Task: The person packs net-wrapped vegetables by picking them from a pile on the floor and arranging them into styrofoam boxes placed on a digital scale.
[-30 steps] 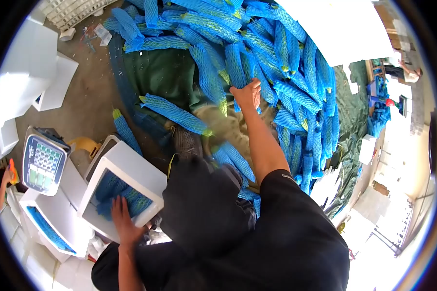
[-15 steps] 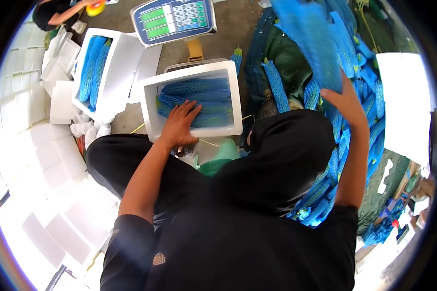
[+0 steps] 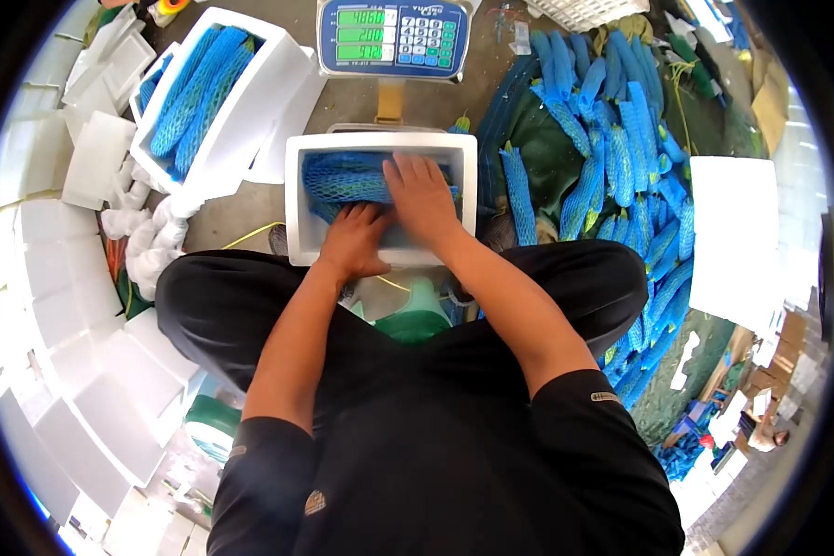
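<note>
A white foam box [image 3: 465, 199] stands in front of my knees with several long vegetables in blue net sleeves [image 3: 343, 181] lying inside. My right hand [image 3: 423, 196] lies flat over the right part of these sleeves, its fingers stretched out and pointing away from me. At the near side of the box, my left hand [image 3: 354, 243] reaches in, fingertips touching the lower edge of the netted vegetables and fingers apart. Slight blur covers both hands. What lies underneath them is hidden.
A digital scale display [image 3: 394, 39] with green readouts stands behind the box. On the left is another foam box [image 3: 278, 56] holding netted vegetables. A big pile of blue-netted vegetables [image 3: 621, 167] lies to the right, beside a white foam panel [image 3: 734, 241]. Foam boxes are stacked far left.
My right hand has come from the pile on the right, where it held a blue-netted vegetable aloft, into the box. My left hand has shifted slightly toward me within the box. The view has shifted.
</note>
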A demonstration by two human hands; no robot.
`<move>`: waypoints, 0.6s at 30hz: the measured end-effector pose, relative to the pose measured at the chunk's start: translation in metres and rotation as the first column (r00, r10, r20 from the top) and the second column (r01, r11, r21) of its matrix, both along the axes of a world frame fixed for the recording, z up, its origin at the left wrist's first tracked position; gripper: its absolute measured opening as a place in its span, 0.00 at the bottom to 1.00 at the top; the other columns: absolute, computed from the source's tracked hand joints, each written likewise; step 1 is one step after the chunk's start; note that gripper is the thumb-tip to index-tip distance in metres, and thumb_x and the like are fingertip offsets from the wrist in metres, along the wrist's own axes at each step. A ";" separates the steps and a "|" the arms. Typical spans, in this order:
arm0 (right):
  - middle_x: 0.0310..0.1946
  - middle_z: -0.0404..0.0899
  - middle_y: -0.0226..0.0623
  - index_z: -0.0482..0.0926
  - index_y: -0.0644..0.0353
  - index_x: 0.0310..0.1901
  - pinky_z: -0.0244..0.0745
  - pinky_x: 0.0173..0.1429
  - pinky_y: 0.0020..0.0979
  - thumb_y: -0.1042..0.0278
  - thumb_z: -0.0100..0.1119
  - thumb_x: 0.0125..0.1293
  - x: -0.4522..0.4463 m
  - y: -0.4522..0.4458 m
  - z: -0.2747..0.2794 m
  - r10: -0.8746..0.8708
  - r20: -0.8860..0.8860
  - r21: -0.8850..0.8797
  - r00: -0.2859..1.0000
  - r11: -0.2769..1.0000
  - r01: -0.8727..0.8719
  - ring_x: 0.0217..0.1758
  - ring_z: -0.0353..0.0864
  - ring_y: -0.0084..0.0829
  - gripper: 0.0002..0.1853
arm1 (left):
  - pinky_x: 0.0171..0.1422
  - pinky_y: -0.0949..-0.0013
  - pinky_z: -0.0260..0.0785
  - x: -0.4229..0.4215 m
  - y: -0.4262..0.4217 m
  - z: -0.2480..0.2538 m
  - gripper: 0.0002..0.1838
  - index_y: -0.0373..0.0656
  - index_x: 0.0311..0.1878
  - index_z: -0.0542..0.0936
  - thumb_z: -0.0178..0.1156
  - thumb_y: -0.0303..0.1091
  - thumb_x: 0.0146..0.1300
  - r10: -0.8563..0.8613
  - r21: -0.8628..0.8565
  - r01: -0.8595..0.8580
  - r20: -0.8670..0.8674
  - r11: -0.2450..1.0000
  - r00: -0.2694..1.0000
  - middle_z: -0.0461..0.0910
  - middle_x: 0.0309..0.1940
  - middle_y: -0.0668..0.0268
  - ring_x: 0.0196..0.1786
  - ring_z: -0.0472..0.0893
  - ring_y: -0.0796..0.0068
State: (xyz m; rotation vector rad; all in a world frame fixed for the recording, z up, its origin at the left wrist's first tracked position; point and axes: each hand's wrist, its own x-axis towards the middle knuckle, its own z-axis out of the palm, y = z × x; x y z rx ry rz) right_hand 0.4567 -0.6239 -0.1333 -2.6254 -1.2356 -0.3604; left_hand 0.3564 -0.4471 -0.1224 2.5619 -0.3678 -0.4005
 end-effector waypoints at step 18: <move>0.82 0.60 0.53 0.67 0.64 0.78 0.41 0.87 0.62 0.29 0.55 0.70 -0.016 0.000 -0.040 -0.245 -0.554 -0.056 0.796 0.965 0.258 0.86 0.56 0.53 0.48 | 0.77 0.48 0.66 0.005 -0.004 -0.005 0.48 0.41 0.65 0.76 0.81 0.40 0.35 -0.057 -0.068 0.061 0.064 0.996 0.996 0.75 0.68 0.51 0.71 0.73 0.45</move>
